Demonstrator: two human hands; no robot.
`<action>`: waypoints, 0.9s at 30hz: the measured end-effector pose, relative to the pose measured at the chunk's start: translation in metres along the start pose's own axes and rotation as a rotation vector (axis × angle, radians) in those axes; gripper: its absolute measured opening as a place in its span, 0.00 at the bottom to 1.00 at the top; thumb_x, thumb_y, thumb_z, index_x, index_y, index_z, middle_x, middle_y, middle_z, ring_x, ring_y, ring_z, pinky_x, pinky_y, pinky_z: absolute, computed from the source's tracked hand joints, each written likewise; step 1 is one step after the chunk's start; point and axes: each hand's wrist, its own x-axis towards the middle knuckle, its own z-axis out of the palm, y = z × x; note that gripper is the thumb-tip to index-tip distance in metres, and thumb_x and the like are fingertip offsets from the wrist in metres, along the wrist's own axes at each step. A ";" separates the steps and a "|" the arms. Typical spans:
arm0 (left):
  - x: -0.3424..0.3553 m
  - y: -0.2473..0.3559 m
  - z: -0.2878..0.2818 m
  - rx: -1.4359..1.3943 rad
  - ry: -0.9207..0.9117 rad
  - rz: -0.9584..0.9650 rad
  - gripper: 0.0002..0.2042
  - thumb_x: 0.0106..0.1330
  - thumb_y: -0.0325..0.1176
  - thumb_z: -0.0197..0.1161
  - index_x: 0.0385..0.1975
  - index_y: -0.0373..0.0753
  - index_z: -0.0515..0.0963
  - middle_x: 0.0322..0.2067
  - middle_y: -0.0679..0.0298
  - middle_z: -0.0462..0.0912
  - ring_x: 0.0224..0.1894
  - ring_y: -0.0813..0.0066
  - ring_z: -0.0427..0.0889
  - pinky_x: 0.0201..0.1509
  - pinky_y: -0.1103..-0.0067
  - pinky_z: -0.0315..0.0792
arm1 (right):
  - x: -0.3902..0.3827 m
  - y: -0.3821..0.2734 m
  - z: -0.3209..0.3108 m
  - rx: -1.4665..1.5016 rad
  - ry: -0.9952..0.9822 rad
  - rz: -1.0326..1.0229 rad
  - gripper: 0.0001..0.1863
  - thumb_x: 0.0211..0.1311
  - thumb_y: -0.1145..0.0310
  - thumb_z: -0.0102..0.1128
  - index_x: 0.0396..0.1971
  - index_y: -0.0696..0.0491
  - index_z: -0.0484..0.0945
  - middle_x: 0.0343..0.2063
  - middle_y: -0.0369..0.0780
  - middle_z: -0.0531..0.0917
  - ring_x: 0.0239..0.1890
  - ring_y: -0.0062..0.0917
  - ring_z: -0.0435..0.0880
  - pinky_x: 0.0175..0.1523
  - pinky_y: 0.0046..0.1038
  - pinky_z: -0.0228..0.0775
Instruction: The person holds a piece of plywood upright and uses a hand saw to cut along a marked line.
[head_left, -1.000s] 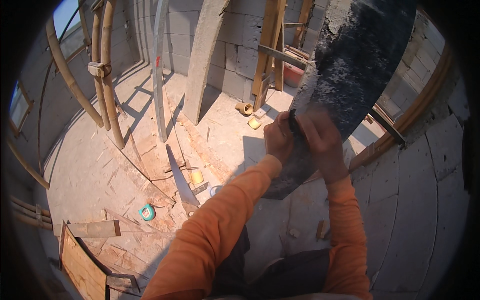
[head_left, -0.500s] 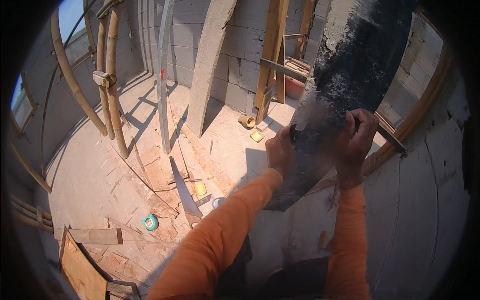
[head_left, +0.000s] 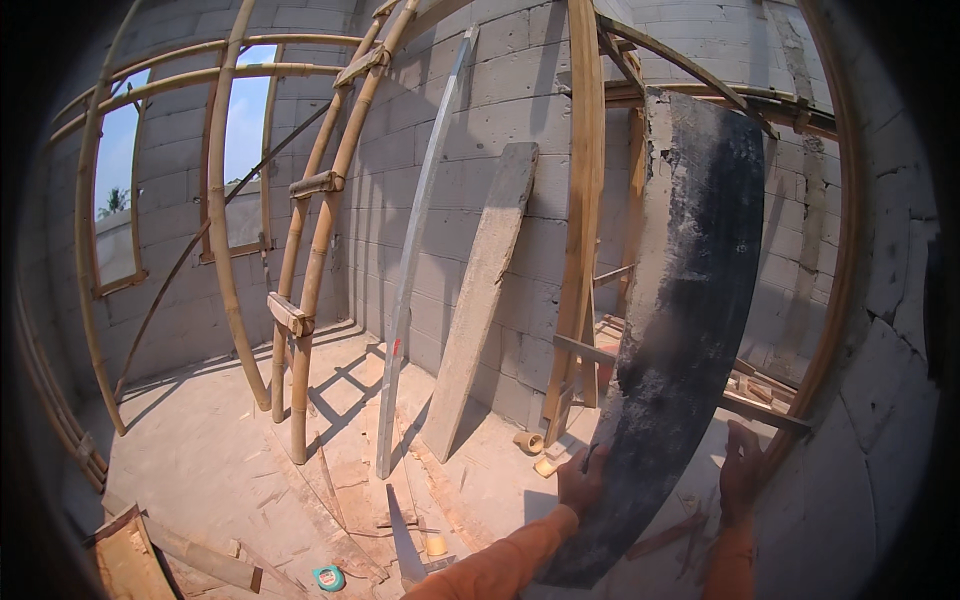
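Observation:
A tall plank (head_left: 695, 270), coated black with a rough grey strip down one side, stands upright in front of me on the right. Low on its left edge, my left hand (head_left: 582, 482) is closed on it. My right hand (head_left: 740, 472) is apart from the plank, just right of its lower part, with fingers raised and open and nothing in them. The plank's lower end reaches down between my forearms. A wooden crossbar (head_left: 755, 412) passes behind it at about hand height.
Bamboo ladder poles (head_left: 310, 300), a metal straightedge (head_left: 425, 240) and a grey plank (head_left: 485, 300) lean ahead. A handsaw (head_left: 403, 535), a teal tape measure (head_left: 328, 577), yellow tape rolls (head_left: 436, 545) and wood scraps lie on the floor. A timber frame (head_left: 580, 220) stands behind the black-coated plank.
My view has tilted upward, showing more wall and windows. My right hand has let go of the plank and moved off to its right; the left hand keeps its hold.

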 end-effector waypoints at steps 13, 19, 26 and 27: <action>0.021 0.016 0.027 -0.136 -0.277 0.074 0.26 0.81 0.49 0.48 0.68 0.36 0.66 0.61 0.48 0.76 0.61 0.53 0.77 0.66 0.65 0.68 | -0.089 0.039 -0.009 -0.339 -0.138 -0.518 0.25 0.67 0.78 0.57 0.64 0.54 0.72 0.23 0.34 0.65 0.22 0.30 0.62 0.29 0.33 0.52; 0.010 0.001 -0.004 -0.071 -0.160 0.049 0.19 0.81 0.43 0.51 0.54 0.30 0.72 0.52 0.52 0.76 0.54 0.63 0.76 0.59 0.72 0.70 | -0.048 0.011 -0.021 -0.123 0.385 -0.048 0.19 0.77 0.59 0.58 0.41 0.65 0.82 0.25 0.35 0.78 0.28 0.21 0.70 0.34 0.31 0.64; 0.007 0.011 0.009 0.046 -0.309 0.336 0.09 0.72 0.32 0.65 0.44 0.33 0.77 0.47 0.52 0.78 0.50 0.59 0.78 0.55 0.68 0.71 | 0.016 0.042 -0.091 -0.394 0.626 -0.128 0.23 0.78 0.58 0.59 0.33 0.66 0.82 0.26 0.39 0.83 0.29 0.21 0.75 0.38 0.31 0.69; 0.007 0.005 0.009 0.096 -0.321 0.401 0.09 0.71 0.32 0.66 0.43 0.34 0.78 0.46 0.52 0.78 0.49 0.58 0.78 0.54 0.67 0.71 | 0.025 0.044 -0.086 -0.401 0.648 -0.165 0.24 0.77 0.58 0.59 0.29 0.65 0.80 0.23 0.38 0.80 0.27 0.20 0.73 0.34 0.31 0.66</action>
